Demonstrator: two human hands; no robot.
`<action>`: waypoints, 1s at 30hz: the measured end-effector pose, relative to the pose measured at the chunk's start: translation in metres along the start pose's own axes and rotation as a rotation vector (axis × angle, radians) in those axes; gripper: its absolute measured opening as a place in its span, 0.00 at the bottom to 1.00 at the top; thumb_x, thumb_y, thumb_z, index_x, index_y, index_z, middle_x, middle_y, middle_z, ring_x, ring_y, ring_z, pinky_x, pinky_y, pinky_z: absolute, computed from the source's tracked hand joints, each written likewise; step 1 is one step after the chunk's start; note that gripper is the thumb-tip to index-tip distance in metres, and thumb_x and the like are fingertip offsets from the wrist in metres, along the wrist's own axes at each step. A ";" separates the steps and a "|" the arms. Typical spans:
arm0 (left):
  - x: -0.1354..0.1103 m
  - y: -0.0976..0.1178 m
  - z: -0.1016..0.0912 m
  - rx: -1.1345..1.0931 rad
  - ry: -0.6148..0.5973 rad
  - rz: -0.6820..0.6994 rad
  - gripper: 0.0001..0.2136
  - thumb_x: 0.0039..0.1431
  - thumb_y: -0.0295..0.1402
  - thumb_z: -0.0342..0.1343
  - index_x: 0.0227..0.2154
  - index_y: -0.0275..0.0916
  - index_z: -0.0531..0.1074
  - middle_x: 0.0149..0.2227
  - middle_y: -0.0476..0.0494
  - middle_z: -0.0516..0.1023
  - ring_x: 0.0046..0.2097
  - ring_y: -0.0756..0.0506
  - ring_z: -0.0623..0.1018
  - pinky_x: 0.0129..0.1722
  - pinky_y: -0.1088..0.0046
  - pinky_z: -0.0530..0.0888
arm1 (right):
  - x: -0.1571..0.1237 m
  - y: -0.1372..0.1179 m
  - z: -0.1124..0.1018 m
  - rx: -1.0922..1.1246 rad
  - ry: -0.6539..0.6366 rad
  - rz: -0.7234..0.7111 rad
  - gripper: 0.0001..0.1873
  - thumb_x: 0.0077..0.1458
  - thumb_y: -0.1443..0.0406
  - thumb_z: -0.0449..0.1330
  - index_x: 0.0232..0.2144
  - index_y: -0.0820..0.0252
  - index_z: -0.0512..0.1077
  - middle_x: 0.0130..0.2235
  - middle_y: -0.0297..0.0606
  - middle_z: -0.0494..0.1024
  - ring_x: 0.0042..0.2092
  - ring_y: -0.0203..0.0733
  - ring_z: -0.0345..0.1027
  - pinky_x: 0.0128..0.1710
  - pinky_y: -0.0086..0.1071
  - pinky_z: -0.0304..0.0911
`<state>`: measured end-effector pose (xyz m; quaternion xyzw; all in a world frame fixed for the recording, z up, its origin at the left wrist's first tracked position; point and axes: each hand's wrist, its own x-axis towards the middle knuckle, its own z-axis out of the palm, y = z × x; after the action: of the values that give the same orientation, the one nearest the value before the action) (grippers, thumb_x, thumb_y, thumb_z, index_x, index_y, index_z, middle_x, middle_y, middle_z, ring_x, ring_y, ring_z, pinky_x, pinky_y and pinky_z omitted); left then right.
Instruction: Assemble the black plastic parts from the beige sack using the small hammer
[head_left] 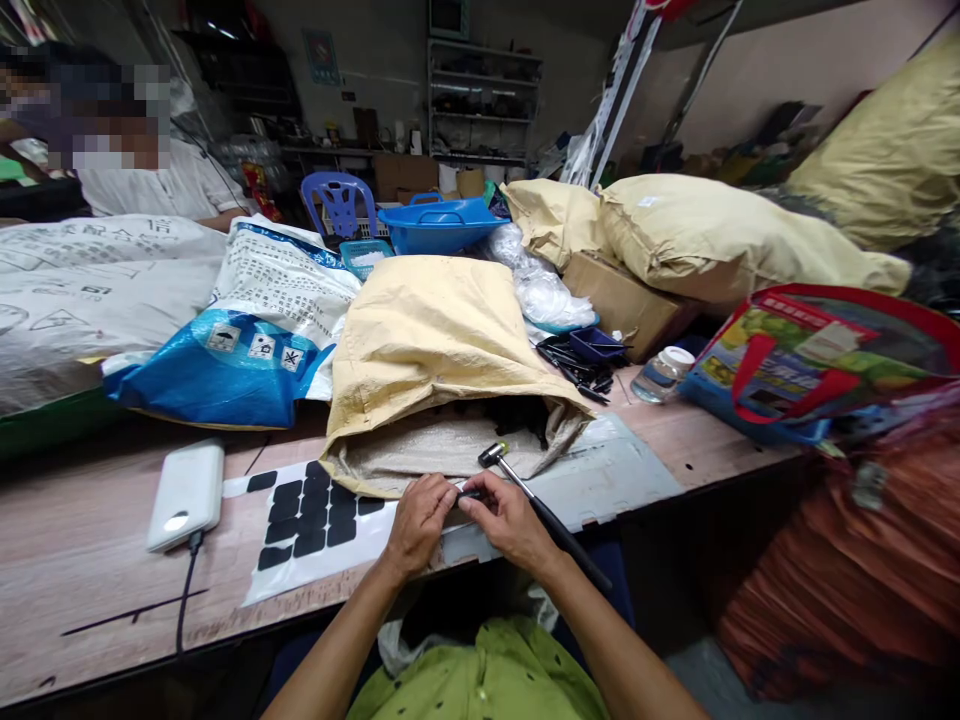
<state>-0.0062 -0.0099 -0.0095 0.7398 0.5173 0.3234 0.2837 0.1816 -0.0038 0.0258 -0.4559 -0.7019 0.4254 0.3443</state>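
Close together at the table's front edge, my left hand [418, 522] and my right hand [504, 518] pinch a small black piece [468, 494] between them. Fingers cover most of it, so its kind does not show. A hammer [551, 520] with a black handle lies beside my right hand, its head toward the sack. Just beyond my hands, a cream woven sack [435, 340] lies with its mouth toward me and dark contents inside. Left of my left hand is a white sheet [281, 580] bearing several black rounded stickers [309, 515].
A white power bank [187, 490] with a cable lies on the left. Blue-and-white sacks [247, 320] stand behind it. On the right are black pieces [581, 365], a clear jar [661, 375] and a colourful bag [810, 360]. Another person [161, 185] sits at the far left.
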 end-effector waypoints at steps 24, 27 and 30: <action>-0.002 0.012 -0.006 -0.024 0.003 -0.005 0.17 0.71 0.40 0.45 0.34 0.41 0.76 0.35 0.45 0.77 0.41 0.43 0.74 0.43 0.64 0.64 | -0.003 0.021 0.009 0.159 0.069 -0.036 0.13 0.52 0.64 0.63 0.42 0.58 0.74 0.34 0.34 0.76 0.31 0.37 0.66 0.31 0.29 0.63; -0.002 0.011 -0.006 -0.035 0.010 -0.004 0.16 0.70 0.40 0.46 0.35 0.41 0.76 0.36 0.44 0.77 0.41 0.43 0.74 0.44 0.64 0.64 | -0.003 0.021 0.009 0.154 0.063 -0.049 0.14 0.51 0.65 0.62 0.42 0.58 0.74 0.34 0.34 0.75 0.31 0.37 0.66 0.30 0.29 0.63; -0.001 0.010 -0.006 -0.062 0.018 0.002 0.14 0.69 0.41 0.48 0.36 0.41 0.76 0.37 0.44 0.77 0.42 0.42 0.75 0.45 0.64 0.65 | -0.005 0.018 0.007 0.140 0.053 -0.076 0.16 0.49 0.68 0.60 0.43 0.58 0.73 0.35 0.34 0.75 0.32 0.37 0.67 0.31 0.29 0.65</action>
<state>-0.0059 -0.0133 0.0017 0.7285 0.5087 0.3461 0.3013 0.1838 -0.0060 0.0061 -0.4151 -0.6777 0.4478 0.4098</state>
